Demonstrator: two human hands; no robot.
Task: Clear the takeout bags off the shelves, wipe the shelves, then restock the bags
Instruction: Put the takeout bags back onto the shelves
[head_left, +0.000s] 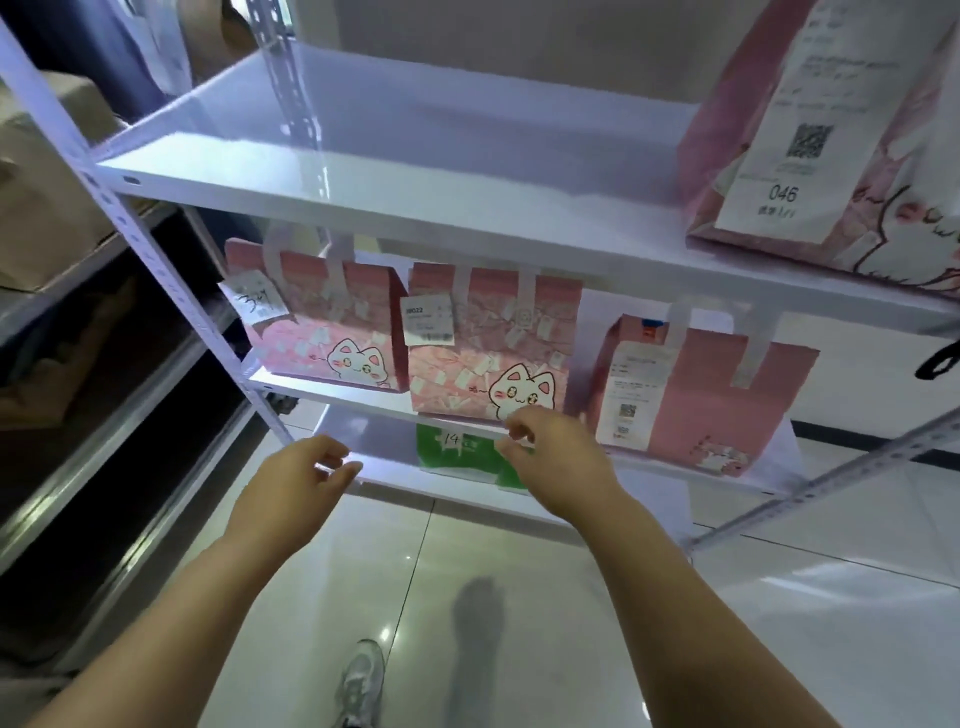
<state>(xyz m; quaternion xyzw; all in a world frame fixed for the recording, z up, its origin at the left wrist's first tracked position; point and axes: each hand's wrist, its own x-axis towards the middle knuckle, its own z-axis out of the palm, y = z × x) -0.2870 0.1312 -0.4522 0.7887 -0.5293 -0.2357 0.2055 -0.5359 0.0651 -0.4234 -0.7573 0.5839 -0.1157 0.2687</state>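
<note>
neither hand holds anything. our left hand (291, 480) hangs at eight o'clock from the view's centre, fingers loosely curled. our right hand (561, 457) is at five o'clock, fingers half bent just in front of the bottom edge of the middle pink paper takeout bag with a cartoon cat (488, 353). we cannot tell whether the fingertips touch it.

that bag stands upright at centre on the white metal middle shelf (322, 388). a matching left pink cat bag (317, 327) is beside it at nine o'clock, and a plainer pink bag with a long receipt (701, 400) stands at three to four o'clock. all three face outward with their order slips to the front, presumably so the numbers can be read at a glance.

the glossy white top shelf (389, 135) is bare across its left and middle. a large pink bag marked 046 (831, 140) sits at two o'clock on its right end. a green bag (457, 452) rests on the white bottom shelf (395, 480) at six o'clock, partly behind our right hand.

we judge that the hands are held apart so they can take the middle bag by its sides. we cannot say whether the bags are coming off or going back.
</note>
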